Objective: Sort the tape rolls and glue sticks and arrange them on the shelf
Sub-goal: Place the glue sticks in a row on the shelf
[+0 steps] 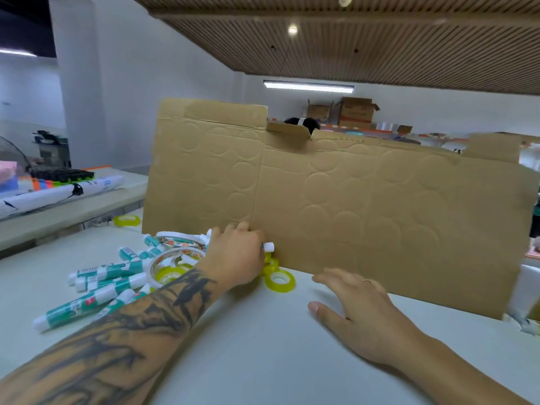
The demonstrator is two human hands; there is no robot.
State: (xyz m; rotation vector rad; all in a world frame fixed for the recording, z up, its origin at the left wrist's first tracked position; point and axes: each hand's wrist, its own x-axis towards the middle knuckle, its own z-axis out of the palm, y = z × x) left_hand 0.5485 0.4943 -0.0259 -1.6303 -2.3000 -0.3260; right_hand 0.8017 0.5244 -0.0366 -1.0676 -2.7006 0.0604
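Left forearm, tattooed, reaches forward to the foot of the cardboard sheet (336,200). Left hand (236,258) has its fingers curled round a glue stick (268,246), white cap showing. Right hand (359,311) lies flat just before the sheet, fingers spread and relaxed, palm down.

No text, number or brand is legible. The teal-and-white labels on the glue sticks (96,302) carry print and a small red mark, both too blurred to read. The cardboard box (357,112) on the far shelf bears red print, also unreadable at this distance.
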